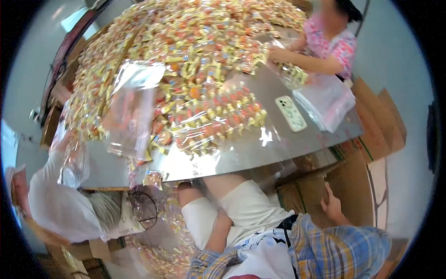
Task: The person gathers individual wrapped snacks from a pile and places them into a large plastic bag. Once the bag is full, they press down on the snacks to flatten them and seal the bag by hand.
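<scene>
Plaid shirt (344, 249) fronts a grey table (267, 90) of packets (195, 60) between pale walls (399, 69)

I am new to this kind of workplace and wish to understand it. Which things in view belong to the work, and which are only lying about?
Probably part of the work:
wrapped packets, heaped
clear bags, stacked
metal table under both

Apparently just lying about:
phone beside the bags
cardboard boxes, though their use is unclear

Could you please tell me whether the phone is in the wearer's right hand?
No, the phone lies on the table, apart from the right hand.
</scene>
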A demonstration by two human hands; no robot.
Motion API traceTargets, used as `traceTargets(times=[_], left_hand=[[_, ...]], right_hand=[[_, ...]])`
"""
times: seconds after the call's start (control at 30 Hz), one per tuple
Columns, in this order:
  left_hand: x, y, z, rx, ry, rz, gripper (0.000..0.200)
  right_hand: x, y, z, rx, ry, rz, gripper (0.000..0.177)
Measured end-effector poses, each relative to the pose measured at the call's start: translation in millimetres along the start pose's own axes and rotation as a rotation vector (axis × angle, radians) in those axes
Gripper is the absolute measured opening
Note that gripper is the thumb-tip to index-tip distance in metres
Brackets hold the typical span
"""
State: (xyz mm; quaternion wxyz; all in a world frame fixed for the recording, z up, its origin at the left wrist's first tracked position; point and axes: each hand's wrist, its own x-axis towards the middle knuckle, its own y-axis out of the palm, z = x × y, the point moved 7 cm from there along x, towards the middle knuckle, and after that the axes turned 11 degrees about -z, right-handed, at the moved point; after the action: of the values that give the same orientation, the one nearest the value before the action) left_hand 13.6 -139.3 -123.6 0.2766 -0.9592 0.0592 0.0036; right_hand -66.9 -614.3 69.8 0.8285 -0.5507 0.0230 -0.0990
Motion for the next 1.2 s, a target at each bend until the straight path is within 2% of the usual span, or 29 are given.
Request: traceTargets(times=[0.13, 0.2, 0.4, 0.5, 0.6, 0.73, 0.77, 0.83, 0.87, 0.9, 0.97, 1.0, 1.03, 1.07, 1.1, 1.2], left_hand=[[-9, -7, 8, 0.04, -0.052, -0.02, 0.047], [-16, -7, 13, 0.055, -0.077, -0.024, 0.046], [-24, -6, 26, 0.068, -0.118, -0.04, 0.045], [-22, -5, 26, 0.077, -0.12, -0.04, 0.045], [-20, -4, 25, 0.086, -0.121, -0.04, 0.044], [-30, -4, 25, 0.129, -0.159, -0.02, 0.044], [-36, -4, 26, 0.168, -0.184, -0.004, 0.044], [-51, -10, 34, 0.372, -0.267, 0.052, 0.043], [-61, -18, 32, 0.492, -0.296, 0.124, 0.043], [-62, -29, 18, 0.541, -0.293, 0.181, 0.043], [-34, -108, -75, 0.365, -0.164, 0.17, 0.033], [-32, -154, -120, 0.254, -0.123, -0.113, 0.025], [-32, -181, -129, 0.246, -0.019, -0.237, 0.022], [-32, -217, -151, 0.219, 0.078, -0.492, 0.019], [-36, -242, -151, 0.119, -0.001, -0.714, 0.023], [-28, -305, -169, 0.52, 0.044, -0.997, 0.049]], right_hand=[[-5, 3, 5, 0.049, -0.026, -0.03, 0.075], [0, -4, 18, 0.045, 0.047, 0.008, 0.072], [6, -23, 57, 0.022, 0.465, 0.292, 0.07], [-3, -11, 39, 0.17, 0.224, 0.126, 0.068], [-5, -8, 43, 0.256, 0.139, 0.092, 0.067], [-7, 7, 35, 0.228, -0.013, 0.02, 0.069], [-7, 7, 35, 0.201, -0.084, -0.014, 0.069], [-7, 13, 29, 0.188, -0.094, -0.001, 0.07], [-10, 15, 21, 0.198, -0.029, 0.045, 0.07], [-9, 14, 19, 0.214, -0.026, 0.047, 0.07], [-5, 15, 23, 0.255, -0.08, 0.016, 0.07], [-4, 13, 27, 0.245, -0.087, 0.033, 0.07], [-2, 11, 32, 0.236, -0.093, 0.05, 0.07], [-1, 8, 37, 0.226, -0.1, 0.067, 0.07], [-3, 10, 38, 0.153, -0.077, 0.069, 0.07], [0, 16, 52, 0.267, -0.278, -0.074, 0.069]])
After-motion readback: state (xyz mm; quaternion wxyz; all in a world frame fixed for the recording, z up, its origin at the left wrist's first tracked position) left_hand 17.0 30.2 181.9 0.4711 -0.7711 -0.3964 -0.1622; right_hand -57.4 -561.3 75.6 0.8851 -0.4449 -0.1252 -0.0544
